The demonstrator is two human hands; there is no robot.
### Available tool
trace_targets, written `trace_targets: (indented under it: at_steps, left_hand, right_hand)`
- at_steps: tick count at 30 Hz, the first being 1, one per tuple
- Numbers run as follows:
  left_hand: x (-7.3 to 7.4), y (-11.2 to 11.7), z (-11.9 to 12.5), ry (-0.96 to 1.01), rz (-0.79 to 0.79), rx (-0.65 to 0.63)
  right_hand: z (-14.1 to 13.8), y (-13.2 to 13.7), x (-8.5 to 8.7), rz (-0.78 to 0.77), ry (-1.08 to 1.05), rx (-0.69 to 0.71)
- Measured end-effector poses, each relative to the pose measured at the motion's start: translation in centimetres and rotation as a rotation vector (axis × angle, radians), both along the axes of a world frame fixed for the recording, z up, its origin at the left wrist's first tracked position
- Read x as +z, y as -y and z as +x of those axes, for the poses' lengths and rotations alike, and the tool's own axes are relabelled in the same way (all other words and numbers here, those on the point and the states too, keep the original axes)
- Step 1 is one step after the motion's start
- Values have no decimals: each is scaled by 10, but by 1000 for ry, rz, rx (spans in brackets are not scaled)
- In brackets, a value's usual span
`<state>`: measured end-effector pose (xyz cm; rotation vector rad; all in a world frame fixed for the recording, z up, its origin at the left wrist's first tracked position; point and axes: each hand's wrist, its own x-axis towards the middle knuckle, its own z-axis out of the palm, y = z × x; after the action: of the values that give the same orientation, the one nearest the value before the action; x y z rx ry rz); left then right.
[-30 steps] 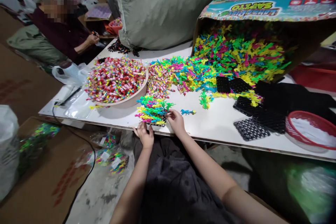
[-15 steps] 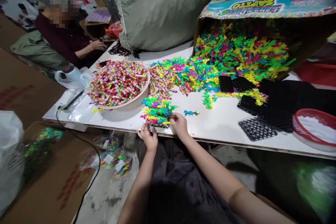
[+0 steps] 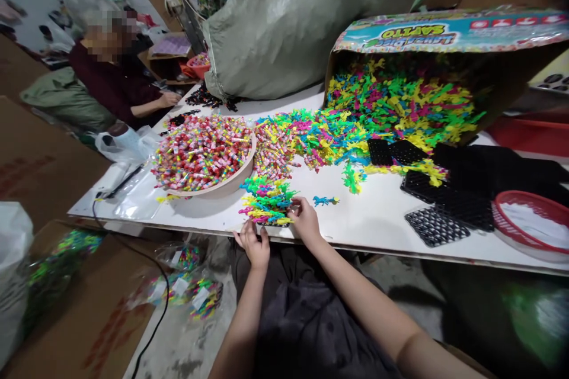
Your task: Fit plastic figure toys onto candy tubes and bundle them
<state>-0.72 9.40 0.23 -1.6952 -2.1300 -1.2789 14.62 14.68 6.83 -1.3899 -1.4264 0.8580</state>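
The white bench [image 3: 377, 219] is running right across in front of the seated person. A bulging grey-green sack [image 3: 302, 29] is slumping along its back edge; to the right of that, a printed carton [image 3: 427, 38] is gaping our way and spilling coloured figures [image 3: 400, 98]. Toward the left end, a pale basin [image 3: 240, 179] is brimming with small red, pink and yellow pieces [image 3: 202, 154]. A red basket [image 3: 501, 220] is sitting near the front edge, well over to the right.

By the middle of the front edge, a pile of figures [image 3: 269, 198] is covering most of a black tray [image 3: 276, 224]. The right hand [image 3: 306, 222] is curling in at the pile's right side, fingertips close together; I can't tell whether they're pinching anything. The left hand [image 3: 255, 247] is resting at its near-left corner, fingers loosely spread. One blue figure [image 3: 324, 200] is lying just right of the right hand.
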Motion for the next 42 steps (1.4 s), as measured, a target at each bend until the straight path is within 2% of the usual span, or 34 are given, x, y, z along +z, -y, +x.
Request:
trace_targets:
  at_steps: [4,13,20,26,29,32,35,37,40,42]
  left_hand:
    - [-1,0,-1,14,-6,-3]
    - [8,2,2,88,-69,-14]
    - [5,2,1,62,-14,-24]
    - [8,4,2,84,-1,-50]
    - [10,5,2,103,-9,-60]
    - [10,4,-1,121,-20,-77]
    - [12,6,-4,152,-44,-130]
    - [16,13,-2,215,-26,-125]
    - [26,37,16,358,47,-52]
    - [36,57,39,521,0,-144]
  right_hand:
    - [0,0,3,5,51,16]
    - [-3,0,5,21,233,-14]
    - [-1,-1,4,2,214,8]
    - [-6,-2,-5,57,336,-36]
    - [-3,-4,-2,44,368,1]
    - [24,-8,14,48,412,88]
    - [71,-9,30,135,626,8]
    - [100,-6,35,107,779,10]
    - [128,4,35,18,841,150]
    - [134,14,39,-12,727,271]
